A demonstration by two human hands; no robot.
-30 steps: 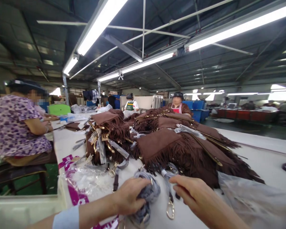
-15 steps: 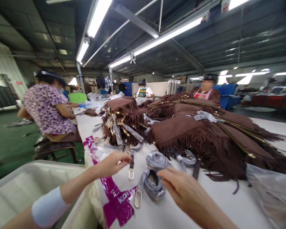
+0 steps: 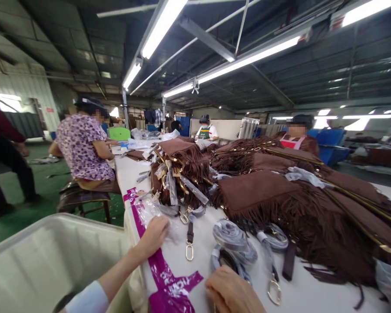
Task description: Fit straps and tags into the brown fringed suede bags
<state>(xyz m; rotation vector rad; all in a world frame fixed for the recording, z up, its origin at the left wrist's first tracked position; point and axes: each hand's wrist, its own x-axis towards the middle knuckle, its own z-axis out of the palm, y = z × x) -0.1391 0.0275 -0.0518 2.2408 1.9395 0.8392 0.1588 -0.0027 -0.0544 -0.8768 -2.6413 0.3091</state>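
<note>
Holds the left hand point(image 3: 154, 234) bent at crumpled clear plastic point(image 3: 144, 211) by the edge of the tabletop point(image 3: 200, 256) and the right hand point(image 3: 232, 290) just beside a grey-wrapped coiled strap point(image 3: 242, 270); with fingertips hidden, cannot tell for either whether apart or clamped. Has another wrapped coil point(image 3: 228, 234) lying just beyond, toward the piled fringed bags point(image 3: 257, 191). Looks complete, as a judgement, in coiling and wrapping these straps; cannot tell the amount left among the bags.

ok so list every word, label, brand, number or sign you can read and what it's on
None reads with certainty.
Purple tape on the white table: white lettering, too creased and blurred.
Green apron at the back: lettering too small.
Red sign at far left: too small.
</note>
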